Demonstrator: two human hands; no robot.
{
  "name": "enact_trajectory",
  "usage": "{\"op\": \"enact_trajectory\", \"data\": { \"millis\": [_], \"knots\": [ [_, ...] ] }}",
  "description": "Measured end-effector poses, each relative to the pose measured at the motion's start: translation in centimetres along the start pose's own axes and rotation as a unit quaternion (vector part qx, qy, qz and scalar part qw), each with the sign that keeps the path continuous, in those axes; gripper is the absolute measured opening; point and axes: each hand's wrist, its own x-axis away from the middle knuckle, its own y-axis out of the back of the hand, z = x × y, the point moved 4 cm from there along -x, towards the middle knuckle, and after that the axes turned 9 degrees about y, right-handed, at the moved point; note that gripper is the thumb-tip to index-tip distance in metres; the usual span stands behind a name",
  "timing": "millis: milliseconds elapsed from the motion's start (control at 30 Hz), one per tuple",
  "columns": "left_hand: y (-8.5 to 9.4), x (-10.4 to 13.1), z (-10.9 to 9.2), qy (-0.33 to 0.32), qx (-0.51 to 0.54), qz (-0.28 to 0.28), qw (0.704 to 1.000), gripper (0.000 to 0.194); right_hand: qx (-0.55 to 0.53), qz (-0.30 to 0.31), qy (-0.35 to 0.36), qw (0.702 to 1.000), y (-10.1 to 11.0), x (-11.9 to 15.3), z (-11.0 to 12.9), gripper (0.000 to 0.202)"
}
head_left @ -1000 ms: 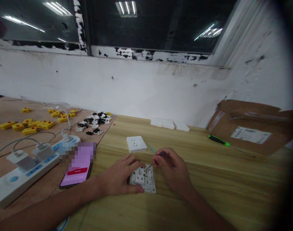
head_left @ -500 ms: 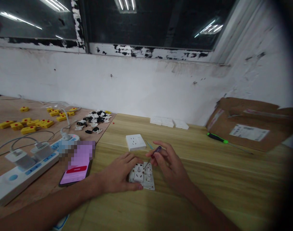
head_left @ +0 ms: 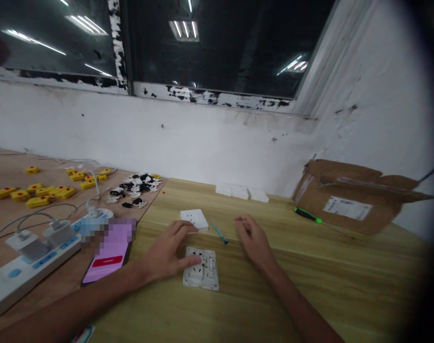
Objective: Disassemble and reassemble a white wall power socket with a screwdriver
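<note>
My left hand [head_left: 169,252] has its fingers spread, thumb over the upper edge of an opened wall socket panel [head_left: 212,274] that lies flat with its inner parts showing. The fingertips reach the near edge of a second, white wall socket [head_left: 194,218]; whether they touch it I cannot tell. My right hand [head_left: 252,240] is to the right with its fingers curled in. Whatever it holds, if anything, is hidden. Between the hands a slim teal screwdriver [head_left: 219,232] lies on the wooden table.
Left are a white power strip [head_left: 60,252] with chargers, a phone [head_left: 112,259], yellow blocks [head_left: 44,191] and a pile of black and white parts [head_left: 136,188]. White panels [head_left: 240,191] lie by the wall. At right stand a cardboard box [head_left: 349,200] and a green-black screwdriver [head_left: 308,215].
My right hand has drawn back from the opened panel; the purple-handled screwdriver it held no longer shows. My left hand has lifted and spread off the panel, toward the white socket.
</note>
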Motion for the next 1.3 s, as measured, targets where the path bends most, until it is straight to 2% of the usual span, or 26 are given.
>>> {"op": "enact_trajectory", "data": {
  "millis": [67, 133, 200, 300, 367, 467, 567, 667, 767, 867, 1133, 1300],
  "knots": [
    [0.4, -1.6, 1.3, 0.043, -0.032, -0.022, 0.998, 0.057, 0.04, 0.047, 0.016, 0.998, -0.4, 0.1, -0.8, 0.024],
    [0.6, -3.7, 2.5, 0.059, -0.042, -0.018, 0.997, 0.067, 0.08, 0.085, 0.025, 0.993, -0.9, 0.5, -1.2, 0.022],
    [0.6, -5.6, 3.4, 0.058, -0.044, 0.013, 0.997, 0.076, 0.113, 0.109, 0.03, 0.987, -1.3, 0.8, -1.6, 0.022],
    [1.3, -7.0, 3.5, 0.051, -0.039, 0.049, 0.997, 0.073, 0.146, 0.123, 0.033, 0.981, -1.6, 1.0, -2.0, 0.026],
    [2.1, -6.3, 2.6, 0.038, -0.031, 0.051, 0.997, 0.068, 0.156, 0.122, 0.035, 0.979, -1.6, 0.9, -2.2, 0.029],
    [2.5, -3.5, 0.3, -0.019, -0.015, 0.085, 0.996, 0.066, 0.161, 0.118, 0.042, 0.979, -1.6, 0.8, -2.2, 0.03],
    [1.5, -0.5, -1.4, -0.089, -0.004, 0.124, 0.988, 0.071, 0.162, 0.117, 0.047, 0.979, -1.7, 0.8, -1.9, 0.028],
    [0.2, 1.2, -1.5, -0.088, 0.0, 0.128, 0.988, 0.067, 0.164, 0.12, 0.047, 0.978, -1.7, 0.9, -1.6, 0.026],
    [-0.6, 1.8, -1.2, -0.079, 0.011, 0.127, 0.989, 0.059, 0.165, 0.123, 0.048, 0.977, -1.8, 0.9, -1.5, 0.026],
    [-0.6, 2.1, -1.4, -0.081, 0.021, 0.118, 0.989, 0.054, 0.168, 0.121, 0.047, 0.977, -1.7, 0.9, -1.5, 0.026],
    [-0.9, 2.4, -1.5, -0.092, 0.008, 0.13, 0.987, 0.052, 0.166, 0.116, 0.036, 0.979, -1.8, 1.0, -1.1, 0.025],
    [-1.0, 2.3, -1.5, -0.077, 0.007, 0.126, 0.989, 0.053, 0.141, 0.111, 0.05, 0.982, -1.8, 0.9, -0.8, 0.028]
  ]
}}
